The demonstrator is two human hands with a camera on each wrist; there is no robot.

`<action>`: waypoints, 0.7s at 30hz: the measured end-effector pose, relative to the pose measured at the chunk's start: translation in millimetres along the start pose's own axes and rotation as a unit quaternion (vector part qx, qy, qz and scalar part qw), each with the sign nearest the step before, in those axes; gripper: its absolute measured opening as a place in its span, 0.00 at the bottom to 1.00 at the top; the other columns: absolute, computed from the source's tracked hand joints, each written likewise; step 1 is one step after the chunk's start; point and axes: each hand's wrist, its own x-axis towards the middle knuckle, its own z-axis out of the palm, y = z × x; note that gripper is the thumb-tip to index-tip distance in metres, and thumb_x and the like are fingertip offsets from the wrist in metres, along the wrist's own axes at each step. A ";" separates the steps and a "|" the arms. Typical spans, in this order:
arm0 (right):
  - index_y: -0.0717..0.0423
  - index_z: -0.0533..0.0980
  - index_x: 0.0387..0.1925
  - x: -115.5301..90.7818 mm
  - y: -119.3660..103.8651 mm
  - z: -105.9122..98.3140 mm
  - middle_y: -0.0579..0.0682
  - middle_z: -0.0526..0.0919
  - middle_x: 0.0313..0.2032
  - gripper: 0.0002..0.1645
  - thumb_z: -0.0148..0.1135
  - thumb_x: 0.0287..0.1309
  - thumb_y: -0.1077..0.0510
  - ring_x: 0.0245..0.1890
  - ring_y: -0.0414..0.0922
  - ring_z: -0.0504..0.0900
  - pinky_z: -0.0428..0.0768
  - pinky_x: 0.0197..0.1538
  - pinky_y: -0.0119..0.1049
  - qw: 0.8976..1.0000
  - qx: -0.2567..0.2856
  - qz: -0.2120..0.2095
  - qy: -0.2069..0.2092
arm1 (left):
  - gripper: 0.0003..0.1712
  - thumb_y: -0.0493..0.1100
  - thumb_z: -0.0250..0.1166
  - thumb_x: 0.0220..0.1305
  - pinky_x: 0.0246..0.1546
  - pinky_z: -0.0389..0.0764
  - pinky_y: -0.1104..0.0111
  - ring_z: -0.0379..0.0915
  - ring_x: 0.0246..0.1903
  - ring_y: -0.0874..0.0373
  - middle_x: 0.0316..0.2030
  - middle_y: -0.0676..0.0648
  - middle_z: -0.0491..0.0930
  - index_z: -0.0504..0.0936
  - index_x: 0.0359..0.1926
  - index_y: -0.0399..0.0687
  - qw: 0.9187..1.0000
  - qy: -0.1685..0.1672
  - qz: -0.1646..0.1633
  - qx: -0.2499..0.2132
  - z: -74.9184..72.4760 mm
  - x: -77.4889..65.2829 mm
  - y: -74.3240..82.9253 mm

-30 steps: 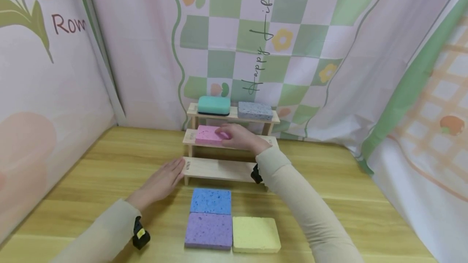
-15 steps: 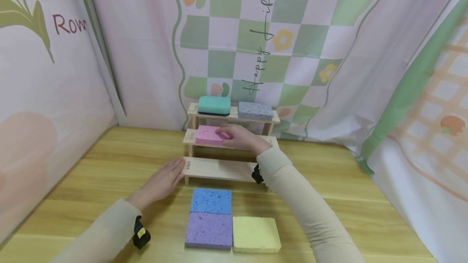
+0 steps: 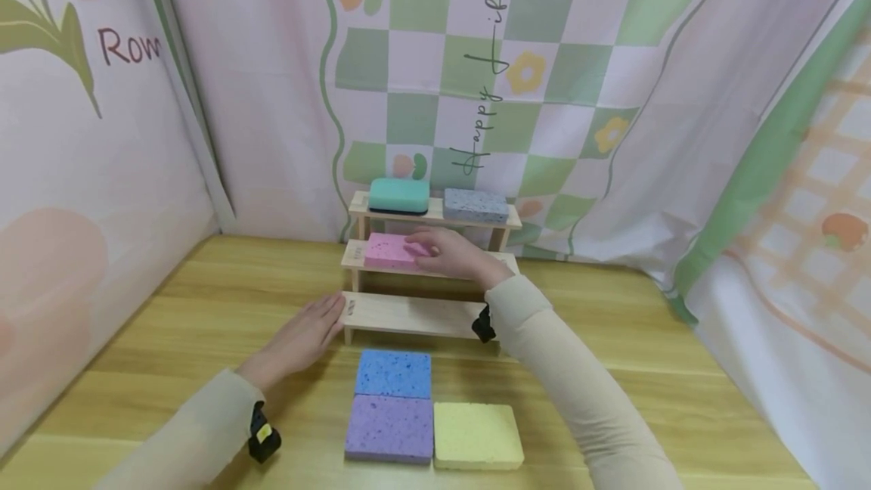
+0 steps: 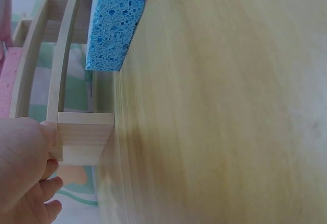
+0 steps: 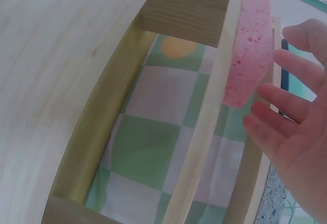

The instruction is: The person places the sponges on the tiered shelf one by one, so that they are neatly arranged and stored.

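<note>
A pink sponge (image 3: 385,250) lies on the left part of the middle tier of a three-step wooden rack (image 3: 411,314). At its right end is my right hand (image 3: 452,255); in the right wrist view the extended fingers (image 5: 283,101) stand beside the sponge, not curled round it. My left hand (image 3: 299,340) rests with straight fingers against the left end of the lowest tier. In the left wrist view its fingers (image 4: 51,188) touch the rack's end. The top tier carries a teal sponge (image 3: 398,195) with a dark underside and a grey-blue speckled sponge (image 3: 475,205).
In front of the rack, a blue sponge (image 3: 393,373), a purple sponge (image 3: 389,428) and a yellow sponge (image 3: 478,435) lie flat on the wooden table (image 3: 653,399). Behind the rack hangs a checked curtain (image 3: 469,66), with printed cloth at both sides.
My right hand has shifted slightly to the right, its fingers drawing back from the pink sponge. The left hand and the sponges stay in place.
</note>
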 end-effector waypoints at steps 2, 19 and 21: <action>0.51 0.70 0.60 -3.5 -1.2 -1.5 0.53 0.64 0.63 0.25 0.56 0.62 0.51 0.62 0.50 0.64 0.65 0.61 0.43 1.000 0.000 -0.005 0.008 | 0.28 0.42 0.46 0.72 0.62 0.54 0.49 0.52 0.63 0.38 0.64 0.31 0.56 0.57 0.64 0.25 1.000 0.000 -0.001 -0.001 -0.1 0.0 0.2; 0.55 0.72 0.58 -44.3 -9.3 -4.3 0.56 0.66 0.62 0.22 0.55 0.62 0.56 0.62 0.52 0.62 0.63 0.61 0.48 0.996 0.005 -0.073 0.043 | 0.28 0.41 0.46 0.71 0.61 0.56 0.48 0.53 0.62 0.37 0.63 0.30 0.57 0.56 0.64 0.25 1.000 0.005 -0.002 -0.006 -0.4 -0.4 2.1; 0.55 0.71 0.58 -48.3 -10.8 -3.4 0.55 0.65 0.62 0.23 0.55 0.63 0.55 0.62 0.52 0.62 0.63 0.61 0.49 0.996 0.009 -0.076 0.040 | 0.28 0.41 0.46 0.71 0.61 0.56 0.48 0.53 0.62 0.37 0.63 0.30 0.57 0.56 0.64 0.25 1.000 0.005 -0.002 -0.006 -0.4 -0.4 2.1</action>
